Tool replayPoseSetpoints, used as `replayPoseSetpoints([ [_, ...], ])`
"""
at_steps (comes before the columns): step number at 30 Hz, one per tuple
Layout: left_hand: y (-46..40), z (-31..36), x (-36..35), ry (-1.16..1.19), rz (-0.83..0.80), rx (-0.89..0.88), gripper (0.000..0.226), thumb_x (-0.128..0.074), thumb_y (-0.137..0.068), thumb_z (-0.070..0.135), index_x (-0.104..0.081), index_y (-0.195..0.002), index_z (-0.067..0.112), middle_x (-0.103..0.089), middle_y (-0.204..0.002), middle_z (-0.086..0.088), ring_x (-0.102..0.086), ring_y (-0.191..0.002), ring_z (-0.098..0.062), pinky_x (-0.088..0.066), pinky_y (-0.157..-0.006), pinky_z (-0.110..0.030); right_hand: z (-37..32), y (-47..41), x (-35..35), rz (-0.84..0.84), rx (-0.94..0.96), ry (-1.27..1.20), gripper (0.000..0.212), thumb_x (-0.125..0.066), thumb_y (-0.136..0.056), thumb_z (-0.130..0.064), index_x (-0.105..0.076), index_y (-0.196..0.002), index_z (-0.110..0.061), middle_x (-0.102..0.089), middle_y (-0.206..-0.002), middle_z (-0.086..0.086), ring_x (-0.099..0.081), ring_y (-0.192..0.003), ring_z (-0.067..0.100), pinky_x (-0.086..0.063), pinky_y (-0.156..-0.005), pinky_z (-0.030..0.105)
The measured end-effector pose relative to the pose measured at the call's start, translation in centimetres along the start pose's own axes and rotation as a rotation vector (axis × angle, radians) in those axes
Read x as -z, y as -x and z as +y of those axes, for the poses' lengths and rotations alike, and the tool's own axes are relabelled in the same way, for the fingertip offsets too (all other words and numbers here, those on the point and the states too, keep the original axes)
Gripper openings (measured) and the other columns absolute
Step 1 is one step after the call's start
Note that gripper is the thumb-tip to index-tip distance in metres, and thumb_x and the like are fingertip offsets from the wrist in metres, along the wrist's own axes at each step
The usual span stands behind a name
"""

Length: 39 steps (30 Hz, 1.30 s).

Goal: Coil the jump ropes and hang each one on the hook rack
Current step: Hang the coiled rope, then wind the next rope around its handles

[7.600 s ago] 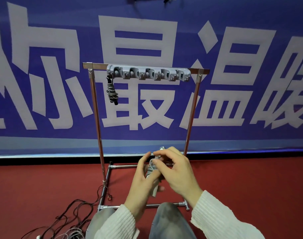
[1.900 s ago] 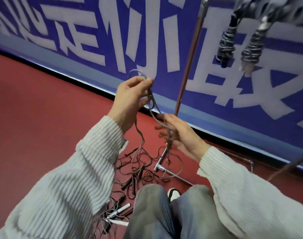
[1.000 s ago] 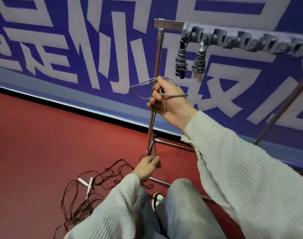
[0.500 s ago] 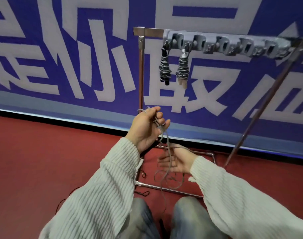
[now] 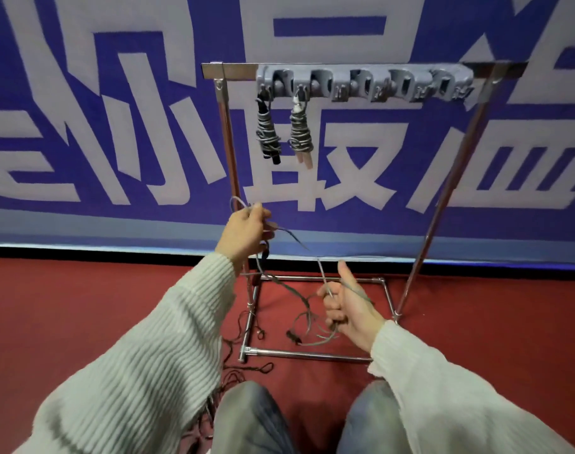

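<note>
From the head camera, the left hand [image 5: 245,231] is raised, its grip curled tight around a grey jump rope [image 5: 292,290] that sags across to the right hand [image 5: 346,311], fingers closed on it, thumb up. Two coiled ropes [image 5: 282,134] hang on the hook rack [image 5: 364,83].
</note>
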<state>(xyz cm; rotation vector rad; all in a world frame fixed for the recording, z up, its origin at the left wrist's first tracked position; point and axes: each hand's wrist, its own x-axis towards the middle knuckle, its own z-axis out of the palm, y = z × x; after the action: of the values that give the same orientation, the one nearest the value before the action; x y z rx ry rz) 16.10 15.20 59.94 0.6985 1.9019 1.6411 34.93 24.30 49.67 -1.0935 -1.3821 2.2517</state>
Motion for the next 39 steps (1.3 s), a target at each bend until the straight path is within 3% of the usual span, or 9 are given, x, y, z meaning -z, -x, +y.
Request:
replayPoseSetpoints([
  [6, 2.3, -3.2, 1.3, -0.634, 0.164, -0.062, 0.059, -0.033, -0.109, 0.044, -0.056, -0.063, 0.014, -0.065, -0.068, -0.003, -0.061, -0.079, -0.030, -0.046, -0.077, -0.037, -2.7, 0.9, 4.3, -0.060, -0.250, 0.575, 0.097, -0.040, -0.076, -0.093, -0.078, -0.085, -0.004, -0.024, -0.056, -0.007, -0.017, -0.040, 0.005, -0.017, -0.035, 0.017],
  [13, 4.6, -4.3, 7.3, -0.087, -0.056, 0.266, 0.021, -0.047, -0.103, 0.016, -0.058, -0.086, 0.014, -0.036, -0.049, 0.004, -0.027, -0.035, -0.009, -0.018, -0.039, -0.015, -5.5, 2.2, 9.8, 0.144, -0.177, 0.714, 0.085, -0.035, -0.099, -0.071, -0.076, -0.085, 0.002, -0.032, -0.045, -0.005, -0.024, -0.032, 0.007, -0.022, -0.034, 0.016],
  [16, 6.0, -2.2, 6.4, -0.063, -0.205, 0.182, 0.022, -0.048, -0.105, 0.016, -0.069, -0.101, 0.012, -0.058, -0.066, -0.001, -0.053, -0.051, -0.012, -0.036, -0.046, -0.020, -5.3, 2.1, 9.8, 0.218, -0.085, 0.958, 0.065, -0.036, -0.100, -0.069, -0.067, -0.077, -0.017, -0.052, -0.055, 0.001, -0.047, -0.045, 0.018, -0.036, -0.049, 0.022],
  [21, 4.2, -1.5, 4.5, 0.269, 0.183, 0.035, 0.018, -0.046, -0.103, 0.014, -0.063, -0.105, 0.013, -0.054, -0.062, -0.003, -0.056, -0.054, -0.016, -0.044, -0.061, -0.027, -4.4, 1.7, 8.8, 0.007, -0.164, 0.413, 0.063, -0.041, -0.103, -0.058, -0.070, -0.104, -0.003, -0.059, -0.061, 0.009, -0.058, -0.050, 0.022, -0.045, -0.047, 0.026],
  [24, 4.4, -1.5, 3.3, 0.224, 0.089, 0.043, 0.017, -0.049, -0.103, 0.011, -0.064, -0.096, 0.012, -0.050, -0.062, -0.004, -0.054, -0.050, -0.017, -0.051, -0.064, -0.028, -3.2, 1.4, 8.1, 0.095, -0.147, 0.736, 0.059, -0.036, -0.107, -0.054, -0.070, -0.102, -0.005, -0.073, -0.064, 0.005, -0.065, -0.066, 0.021, -0.046, -0.065, 0.029],
  [28, 5.3, -1.1, 1.1, 0.190, -0.080, -0.049, 0.025, -0.041, -0.109, 0.015, -0.066, -0.106, 0.011, -0.062, -0.075, -0.005, -0.062, -0.071, -0.021, -0.047, -0.086, -0.040, -3.0, 1.4, 6.5, 0.162, -0.039, 0.797, 0.038, -0.037, -0.110, -0.028, -0.061, -0.084, -0.015, -0.061, -0.049, -0.006, -0.057, -0.043, 0.008, -0.042, -0.046, 0.020],
  [32, 6.0, 0.0, -1.1, 0.160, -0.128, -0.119, 0.028, -0.038, -0.111, 0.016, -0.065, -0.112, 0.010, -0.058, -0.079, -0.006, -0.047, -0.054, -0.015, -0.048, -0.067, -0.032, -3.9, 2.3, 4.9, -0.060, -0.260, 0.843, 0.046, -0.035, -0.107, -0.043, -0.069, -0.094, -0.015, -0.076, -0.079, 0.005, -0.071, -0.064, 0.015, -0.057, -0.055, 0.026],
  [37, 7.5, 2.9, -3.4, -0.222, -0.213, -0.242, 0.027, -0.045, -0.107, 0.013, -0.073, -0.106, 0.014, -0.052, -0.074, -0.001, -0.029, -0.044, -0.008, -0.026, -0.044, -0.020, -3.9, 4.5, 2.4, -0.154, -0.081, -0.108, 0.029, -0.045, -0.100, -0.008, -0.060, -0.124, -0.004, -0.076, -0.112, 0.015, -0.074, -0.101, 0.026, -0.059, -0.082, 0.041],
  [39, 8.2, 4.0, -4.6, -0.262, -0.269, -0.263, 0.027, -0.046, -0.106, 0.008, -0.073, -0.108, 0.005, -0.051, -0.074, 0.000, -0.029, -0.042, -0.006, -0.025, -0.042, -0.018, -3.3, 5.1, 1.1, -0.119, 0.044, 0.121, 0.028, -0.051, -0.096, -0.009, -0.064, -0.121, -0.011, -0.076, -0.115, 0.013, -0.073, -0.102, 0.025, -0.060, -0.086, 0.041],
])
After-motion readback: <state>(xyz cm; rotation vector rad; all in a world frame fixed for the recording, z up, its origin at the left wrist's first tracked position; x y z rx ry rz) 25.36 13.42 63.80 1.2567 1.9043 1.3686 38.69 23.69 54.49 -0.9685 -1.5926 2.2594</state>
